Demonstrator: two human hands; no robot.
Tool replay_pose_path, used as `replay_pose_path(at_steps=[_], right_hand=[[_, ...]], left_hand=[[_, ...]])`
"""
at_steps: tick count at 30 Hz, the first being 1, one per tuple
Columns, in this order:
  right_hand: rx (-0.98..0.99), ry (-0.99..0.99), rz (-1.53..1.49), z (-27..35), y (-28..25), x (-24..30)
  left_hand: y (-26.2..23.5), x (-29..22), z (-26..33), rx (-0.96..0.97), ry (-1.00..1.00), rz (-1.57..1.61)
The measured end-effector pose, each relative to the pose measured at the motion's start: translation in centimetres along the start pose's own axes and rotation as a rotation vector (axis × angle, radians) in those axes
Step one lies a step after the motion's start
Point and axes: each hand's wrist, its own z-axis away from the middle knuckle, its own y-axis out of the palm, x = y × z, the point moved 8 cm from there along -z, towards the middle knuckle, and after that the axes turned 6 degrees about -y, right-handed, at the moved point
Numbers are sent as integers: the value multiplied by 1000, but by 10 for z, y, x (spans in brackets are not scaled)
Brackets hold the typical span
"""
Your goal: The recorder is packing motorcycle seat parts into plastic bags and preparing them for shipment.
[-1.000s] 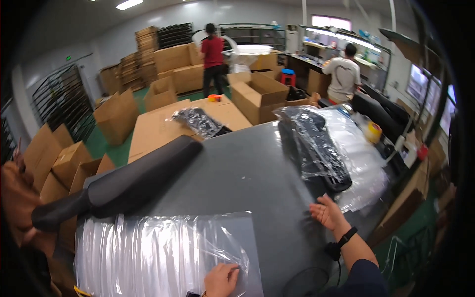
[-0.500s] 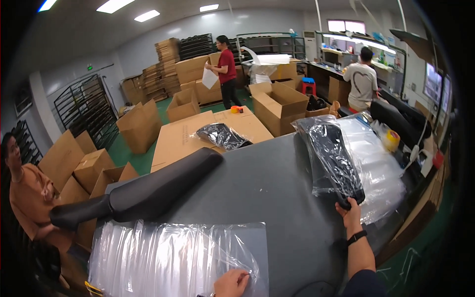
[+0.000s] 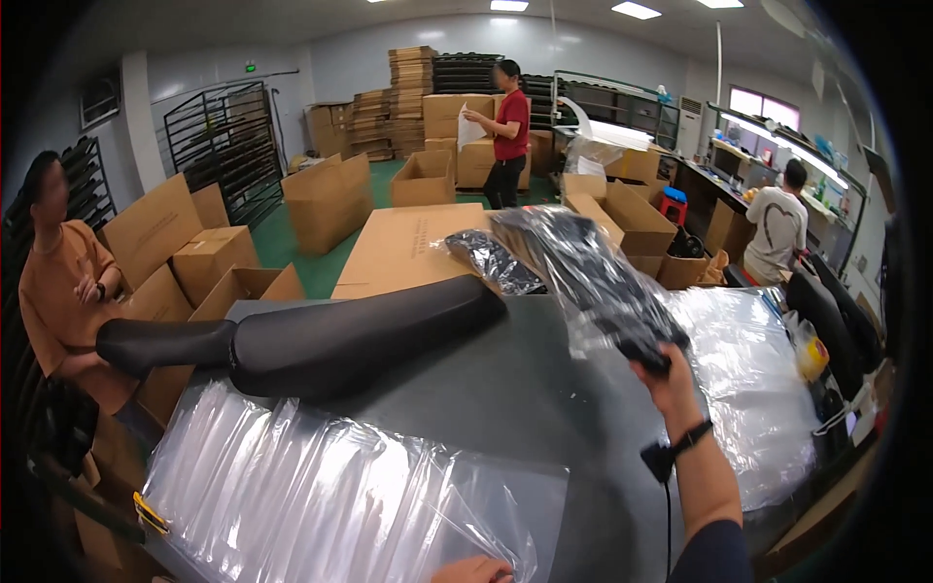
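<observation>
As my right hand (image 3: pixel 666 379) grips the long, black, clear-plastic-bagged part (image 3: pixel 588 267) by one end, I'd move it slowly; how my left hand (image 3: pixel 473 570) closes, I can't tell.

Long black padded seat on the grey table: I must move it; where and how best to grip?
Probably at both ends, from the near side: the slim left end, cupped from below where it appears to jut past the table edge, and the tapered right end; the middle looks bulky.
</observation>
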Motion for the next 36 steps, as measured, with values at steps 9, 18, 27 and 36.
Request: replay_pose_path(at_steps=[9, 18, 27, 36], right_hand=[[719, -249, 1201, -57, 282, -121], [890, -1292, 1807, 23, 343, -224], [911, -1336, 1637, 30, 361, -217], [918, -541, 1933, 39, 230, -63]], left_hand=[[-6, 2, 2, -31, 47, 48], [-3, 11, 0, -18, 40, 123], [2, 8, 12, -71, 116, 133], [3, -5, 6, -42, 116, -258]])
